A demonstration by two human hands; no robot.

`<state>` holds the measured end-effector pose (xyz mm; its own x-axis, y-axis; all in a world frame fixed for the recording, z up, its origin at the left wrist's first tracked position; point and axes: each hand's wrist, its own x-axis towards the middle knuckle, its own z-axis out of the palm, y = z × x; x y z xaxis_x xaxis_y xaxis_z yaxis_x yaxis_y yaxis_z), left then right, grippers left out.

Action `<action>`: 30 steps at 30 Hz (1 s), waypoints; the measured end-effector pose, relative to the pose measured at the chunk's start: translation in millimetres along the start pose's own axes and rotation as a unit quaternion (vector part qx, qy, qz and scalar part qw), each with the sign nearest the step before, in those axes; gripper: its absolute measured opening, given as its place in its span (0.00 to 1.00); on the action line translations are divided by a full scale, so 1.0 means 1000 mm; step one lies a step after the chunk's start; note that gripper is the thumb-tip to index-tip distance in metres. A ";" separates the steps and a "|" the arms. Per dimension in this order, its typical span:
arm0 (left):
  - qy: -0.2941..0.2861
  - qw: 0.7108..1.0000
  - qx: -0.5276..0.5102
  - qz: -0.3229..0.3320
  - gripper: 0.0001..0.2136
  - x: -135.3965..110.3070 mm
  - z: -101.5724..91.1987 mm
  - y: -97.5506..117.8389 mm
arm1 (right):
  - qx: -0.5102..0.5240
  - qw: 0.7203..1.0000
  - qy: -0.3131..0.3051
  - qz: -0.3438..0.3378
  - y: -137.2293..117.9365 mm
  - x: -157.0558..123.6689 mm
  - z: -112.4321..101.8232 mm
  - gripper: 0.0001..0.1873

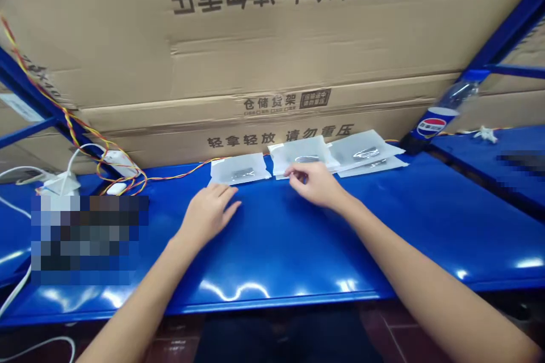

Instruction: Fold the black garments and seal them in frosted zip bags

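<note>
The right hand point(315, 184) rests on a rectangular translucent plastic bag point(300, 153) at the far edge of the blue metal surface point(272, 249), fingers point(300, 169) slightly apart; bag's long axis lies along that edge; the left hand point(208, 214) lies open, just short of a second translucent bag point(240, 170).

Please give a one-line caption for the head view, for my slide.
Head view: right hand touching a translucent plastic bag on a blue shelf, left hand resting nearby.

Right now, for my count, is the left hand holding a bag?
No, the left hand rests on the blue shelf, short of the bag.
</note>
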<state>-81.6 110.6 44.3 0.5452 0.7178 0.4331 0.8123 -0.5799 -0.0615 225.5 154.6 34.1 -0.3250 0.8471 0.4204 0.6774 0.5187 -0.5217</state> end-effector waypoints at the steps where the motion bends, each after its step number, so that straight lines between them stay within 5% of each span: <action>1: -0.021 0.999 0.029 0.002 0.09 0.016 0.004 -0.011 | 0.006 0.999 -0.036 0.007 -0.002 0.000 0.002 0.12; 4: -0.042 0.998 0.039 0.013 0.04 0.051 0.017 -0.031 | 0.013 0.995 -0.099 0.023 -0.005 0.000 0.006 0.11; 8: -0.056 0.998 0.023 0.031 0.07 0.063 0.029 -0.026 | 0.036 0.992 -0.109 0.043 -0.008 0.002 0.005 0.10; 14: -0.073 0.995 -0.037 0.053 0.10 0.045 0.023 0.042 | 0.204 0.955 -0.168 0.136 -0.015 0.001 0.013 0.22; 18: -0.085 0.986 -0.131 0.065 0.14 0.055 0.016 0.074 | 0.291 0.920 -0.185 0.184 -0.014 0.001 0.024 0.20; 24: -0.019 0.967 -0.243 -0.077 0.13 0.084 0.023 0.033 | 0.337 0.902 -0.195 0.186 -0.014 0.002 0.018 0.14; 30: -0.102 0.936 -0.323 -0.091 0.16 0.071 0.031 0.025 | 0.373 0.887 -0.171 0.212 -0.016 0.001 0.021 0.19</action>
<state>-15.8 158.7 45.9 0.4918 0.8479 0.1979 0.6365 -0.5052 0.5828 200.3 149.2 27.2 -0.4133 0.9033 -0.1152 0.2034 -0.0317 -0.9786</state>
